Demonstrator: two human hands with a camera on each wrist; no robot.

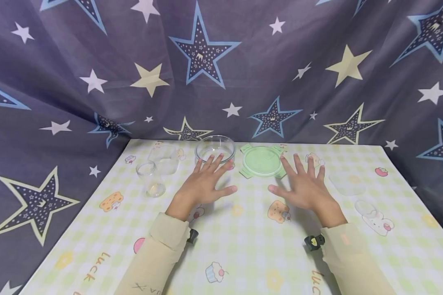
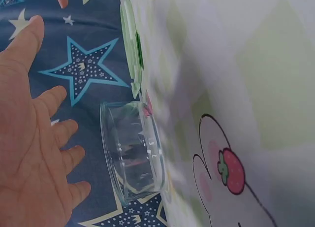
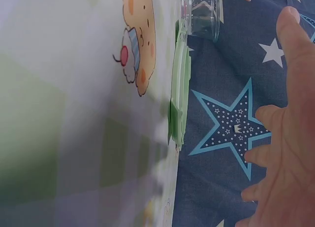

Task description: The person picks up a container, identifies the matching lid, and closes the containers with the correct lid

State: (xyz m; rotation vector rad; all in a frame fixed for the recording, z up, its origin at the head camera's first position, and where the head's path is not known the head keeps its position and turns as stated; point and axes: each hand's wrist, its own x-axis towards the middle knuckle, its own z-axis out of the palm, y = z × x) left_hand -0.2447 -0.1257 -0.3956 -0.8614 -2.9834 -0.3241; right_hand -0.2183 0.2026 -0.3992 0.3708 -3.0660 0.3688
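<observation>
Surroundings, seen from where I stand: a dark purple-grey curtain (image 1: 251,86) hangs in loose folds from nine o'clock through twelve to three, with a large blue-edged star (image 1: 203,51) at twelve and a yellow star (image 1: 348,65) at two. At six, a pale green-and-white checked table (image 1: 254,246). Lighting soft.

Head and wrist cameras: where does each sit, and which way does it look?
Head: on the head, looking forward and down at the table and starry cloth; left hand, right hand and sleeves show.
Left wrist: on that wrist, looking past the left palm toward the glass bowl and green lid; the right hand peeks in.
Right wrist: on that wrist, looking past the right palm toward the green lid and part of the glass bowl; the left hand peeks in.
Both wrist views share the glass bowl and green lid.
</observation>
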